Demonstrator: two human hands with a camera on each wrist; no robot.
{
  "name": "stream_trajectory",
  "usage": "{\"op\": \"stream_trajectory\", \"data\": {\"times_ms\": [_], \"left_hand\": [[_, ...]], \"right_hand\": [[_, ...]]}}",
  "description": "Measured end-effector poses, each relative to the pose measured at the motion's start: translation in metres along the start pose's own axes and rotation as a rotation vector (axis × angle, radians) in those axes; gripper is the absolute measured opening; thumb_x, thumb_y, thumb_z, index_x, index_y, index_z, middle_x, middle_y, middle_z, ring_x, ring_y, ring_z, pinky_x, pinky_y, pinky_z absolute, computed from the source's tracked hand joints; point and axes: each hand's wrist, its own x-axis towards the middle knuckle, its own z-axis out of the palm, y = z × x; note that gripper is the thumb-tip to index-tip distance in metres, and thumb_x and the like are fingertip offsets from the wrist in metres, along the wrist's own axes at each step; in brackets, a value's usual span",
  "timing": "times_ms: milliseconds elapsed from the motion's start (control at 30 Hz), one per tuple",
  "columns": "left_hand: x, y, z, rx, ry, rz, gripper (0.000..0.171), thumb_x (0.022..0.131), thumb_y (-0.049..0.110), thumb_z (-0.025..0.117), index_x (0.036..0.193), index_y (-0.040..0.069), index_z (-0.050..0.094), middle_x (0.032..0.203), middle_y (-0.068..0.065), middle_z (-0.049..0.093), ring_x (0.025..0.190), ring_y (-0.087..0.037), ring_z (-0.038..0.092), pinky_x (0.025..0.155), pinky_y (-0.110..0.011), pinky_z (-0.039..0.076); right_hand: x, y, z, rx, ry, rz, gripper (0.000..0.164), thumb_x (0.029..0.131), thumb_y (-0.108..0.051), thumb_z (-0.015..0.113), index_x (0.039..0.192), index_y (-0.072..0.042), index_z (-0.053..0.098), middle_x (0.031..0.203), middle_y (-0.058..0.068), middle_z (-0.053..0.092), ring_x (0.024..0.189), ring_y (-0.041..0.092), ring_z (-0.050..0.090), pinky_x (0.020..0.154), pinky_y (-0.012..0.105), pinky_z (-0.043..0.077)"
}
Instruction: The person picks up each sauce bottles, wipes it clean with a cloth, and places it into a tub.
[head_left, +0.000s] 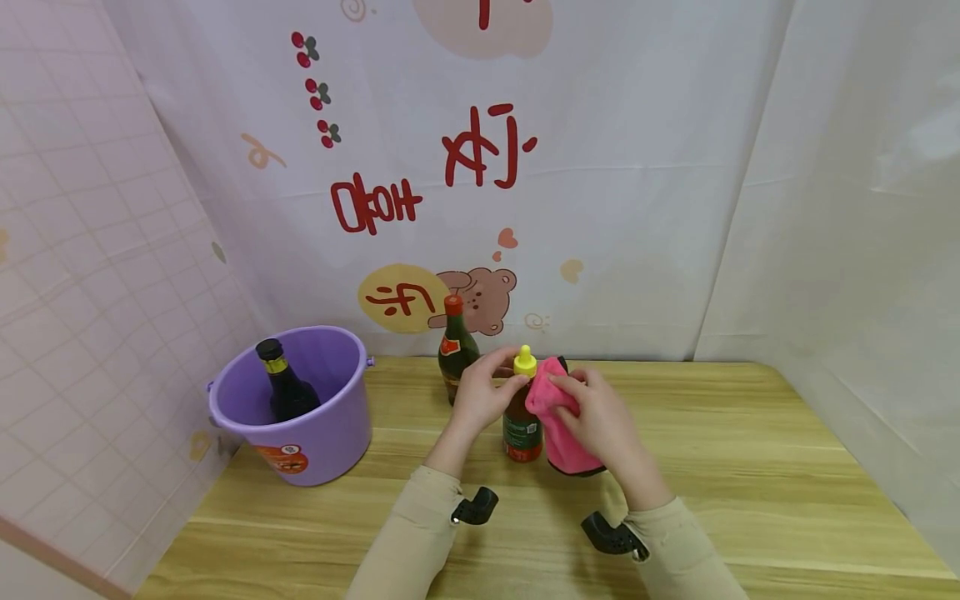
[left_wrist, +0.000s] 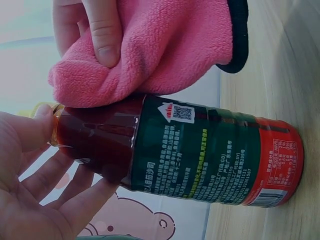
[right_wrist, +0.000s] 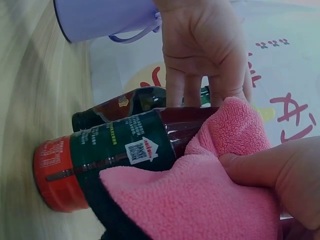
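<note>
A ketchup bottle (head_left: 522, 435) with a yellow nozzle cap and a green and red label stands upright on the wooden table. Around its neck, just below the cap, my left hand (head_left: 480, 398) holds it between thumb and fingers. My right hand (head_left: 606, 417) pinches a pink cloth (left_wrist: 150, 50) with dark edging, thumb on top. The cloth touches the bottle's upper side and hangs down beside it. In the right wrist view, the cloth (right_wrist: 200, 200) covers part of the bottle (right_wrist: 115, 145). Behind the left hand stands a green glass bottle (head_left: 454, 357) with a red cap.
To the left is a purple bucket (head_left: 337, 442), with a dark bottle (head_left: 291, 392) leaning inside it. A printed white curtain (head_left: 615, 208) hangs along the table's back edge, and more fabric borders both sides. Wood tabletop (head_left: 720, 467) extends to the right.
</note>
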Motion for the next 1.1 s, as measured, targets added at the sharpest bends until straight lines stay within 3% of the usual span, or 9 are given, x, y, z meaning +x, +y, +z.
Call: {"op": "stream_trajectory", "data": {"times_ms": [467, 700, 1100], "left_hand": [[-0.001, 0.001, 0.001, 0.01, -0.01, -0.028, 0.037, 0.09, 0.013, 0.074, 0.126, 0.01, 0.064, 0.11, -0.011, 0.068, 0.103, -0.036, 0.067, 0.084, -0.042, 0.056], [-0.001, 0.001, 0.001, 0.005, -0.004, -0.021, 0.037, 0.09, 0.011, 0.073, 0.126, 0.009, 0.064, 0.11, -0.011, 0.068, 0.102, -0.036, 0.067, 0.084, -0.044, 0.056], [-0.001, 0.001, 0.001, 0.031, -0.001, -0.019, 0.038, 0.091, 0.013, 0.073, 0.127, 0.01, 0.064, 0.11, -0.01, 0.069, 0.101, -0.031, 0.068, 0.083, -0.043, 0.056]], "right_hand": [[-0.008, 0.004, 0.007, -0.016, -0.019, 0.023, 0.044, 0.076, -0.005, 0.085, 0.118, -0.005, 0.072, 0.104, 0.018, 0.059, 0.078, 0.026, 0.058, 0.065, 0.038, 0.051], [-0.012, 0.006, 0.012, -0.032, -0.003, -0.006, 0.045, 0.073, -0.006, 0.088, 0.115, -0.003, 0.073, 0.1, 0.017, 0.059, 0.076, 0.025, 0.056, 0.065, 0.037, 0.051], [-0.017, 0.008, 0.015, -0.057, 0.005, -0.012, 0.043, 0.074, -0.005, 0.087, 0.114, -0.003, 0.073, 0.1, 0.019, 0.061, 0.079, 0.029, 0.06, 0.066, 0.042, 0.053]]}}
